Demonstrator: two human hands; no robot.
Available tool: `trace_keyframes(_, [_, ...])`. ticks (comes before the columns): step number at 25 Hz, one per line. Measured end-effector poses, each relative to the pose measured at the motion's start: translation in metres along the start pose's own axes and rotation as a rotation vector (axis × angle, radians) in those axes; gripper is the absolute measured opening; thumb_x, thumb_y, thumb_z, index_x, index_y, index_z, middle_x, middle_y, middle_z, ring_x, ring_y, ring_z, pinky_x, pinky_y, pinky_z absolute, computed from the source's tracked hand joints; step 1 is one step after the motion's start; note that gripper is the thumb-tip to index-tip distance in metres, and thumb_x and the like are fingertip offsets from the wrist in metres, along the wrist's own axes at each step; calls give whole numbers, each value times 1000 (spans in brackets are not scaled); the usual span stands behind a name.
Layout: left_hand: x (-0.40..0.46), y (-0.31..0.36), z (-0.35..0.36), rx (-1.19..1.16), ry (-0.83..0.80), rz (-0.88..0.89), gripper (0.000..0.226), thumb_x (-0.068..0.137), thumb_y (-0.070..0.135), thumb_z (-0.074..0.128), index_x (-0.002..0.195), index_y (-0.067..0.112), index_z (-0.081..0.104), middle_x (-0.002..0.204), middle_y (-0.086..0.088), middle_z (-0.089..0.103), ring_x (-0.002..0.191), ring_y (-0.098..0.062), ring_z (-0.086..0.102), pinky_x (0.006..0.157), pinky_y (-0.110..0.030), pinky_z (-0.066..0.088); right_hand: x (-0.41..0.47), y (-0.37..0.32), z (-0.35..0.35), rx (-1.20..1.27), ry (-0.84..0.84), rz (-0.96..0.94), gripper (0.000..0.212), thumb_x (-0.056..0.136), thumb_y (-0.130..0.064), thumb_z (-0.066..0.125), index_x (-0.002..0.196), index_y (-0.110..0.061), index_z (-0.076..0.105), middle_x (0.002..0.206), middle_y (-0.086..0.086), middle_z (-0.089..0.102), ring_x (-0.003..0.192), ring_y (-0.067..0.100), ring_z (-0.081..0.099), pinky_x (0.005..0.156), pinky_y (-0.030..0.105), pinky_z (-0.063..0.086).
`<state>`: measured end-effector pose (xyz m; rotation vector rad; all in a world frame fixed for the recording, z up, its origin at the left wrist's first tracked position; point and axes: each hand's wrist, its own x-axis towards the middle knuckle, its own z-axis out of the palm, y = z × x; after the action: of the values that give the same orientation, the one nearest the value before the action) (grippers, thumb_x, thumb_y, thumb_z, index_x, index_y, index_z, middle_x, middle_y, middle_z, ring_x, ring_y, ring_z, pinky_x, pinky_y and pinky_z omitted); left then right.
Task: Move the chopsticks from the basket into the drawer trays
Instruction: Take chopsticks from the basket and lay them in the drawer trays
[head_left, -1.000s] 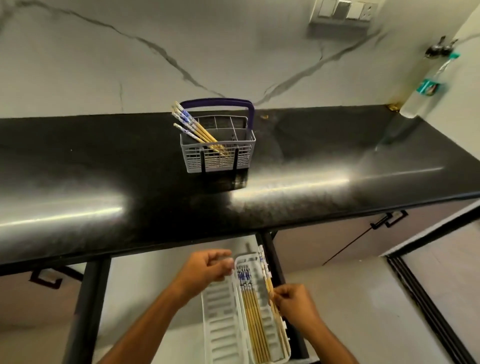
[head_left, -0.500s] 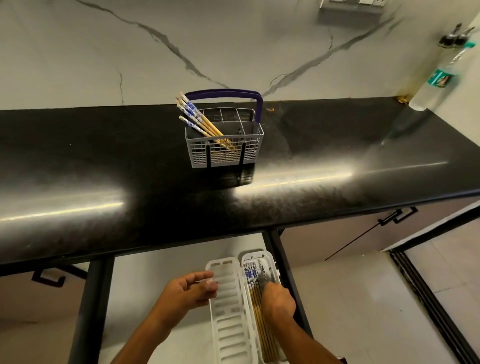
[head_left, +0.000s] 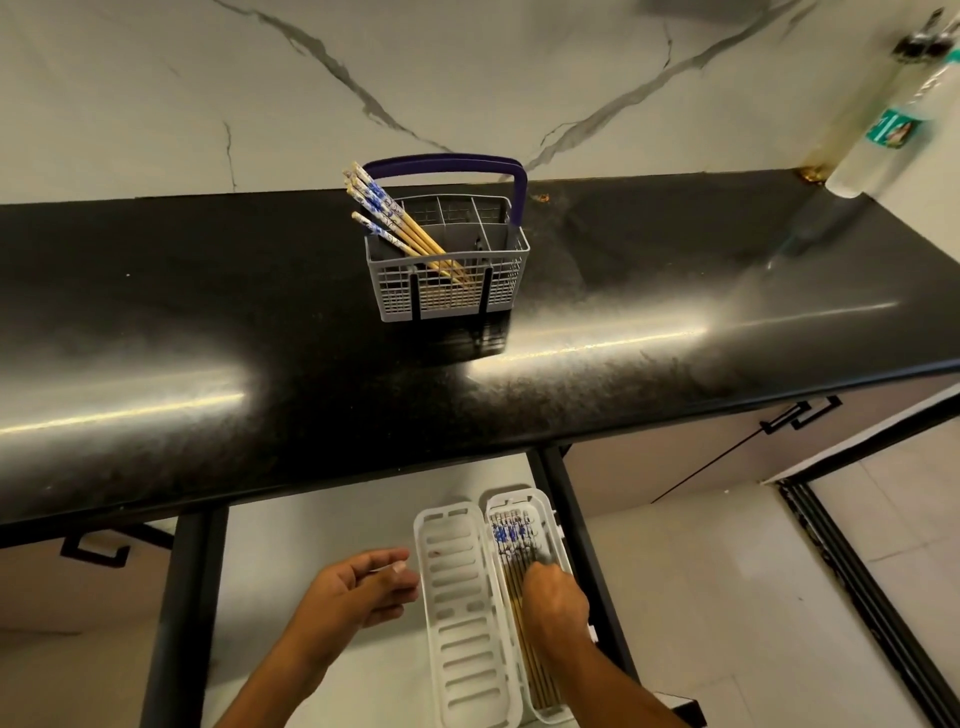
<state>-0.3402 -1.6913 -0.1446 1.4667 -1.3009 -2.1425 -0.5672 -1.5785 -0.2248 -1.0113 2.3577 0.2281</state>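
A grey wire basket (head_left: 498, 299) with a purple handle stands on the black counter. Several wooden chopsticks with blue-and-white tops (head_left: 387, 218) lean out of its left side. Below the counter, an open drawer holds two white trays side by side. The left tray (head_left: 462, 613) is bare. The right tray (head_left: 540, 506) holds several chopsticks (head_left: 511, 538) lying lengthwise. My right hand (head_left: 553, 603) rests on those chopsticks, fingers curled down on them. My left hand (head_left: 358, 587) hovers just left of the left tray, fingers loosely apart, holding nothing.
The black counter (head_left: 208, 338) overhangs the drawer's back end. A clear bottle (head_left: 883, 119) stands at the far right corner against the marble wall. Black frame posts (head_left: 176, 613) flank the drawer, and cabinet handles (head_left: 800, 413) sit to the right.
My left hand has let go of the tray's top end and dropped back to the left. My right hand has shifted from the tray's right edge onto the chopsticks inside.
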Motion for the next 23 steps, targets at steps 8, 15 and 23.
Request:
trace_keyframes(8, [-3,-2,1,-13,10,1,24,93,19,64,115,12,67,98,-11,79,91,-26,77,71,-28,63,7,1,3,36,19,-42,16,98,-16,54,108,-14,65,98,2,72,83,13,70,73,24,59])
trace_keyframes(15, [-7,-3,-1,-32,36,-14,22,94,15,63,115,11,67,97,-13,79,91,-27,77,72,-29,63,9,2,4,74,23,-57,15,97,-18,56,109,-16,65,100,2,72,86,14,70,74,24,56])
trace_keyframes(23, [-7,2,4,-44,39,-3,24,92,15,65,116,9,67,98,-14,79,93,-29,76,75,-31,63,3,2,-1,57,4,-63,15,96,-22,57,108,-18,65,97,0,71,77,12,66,71,23,54])
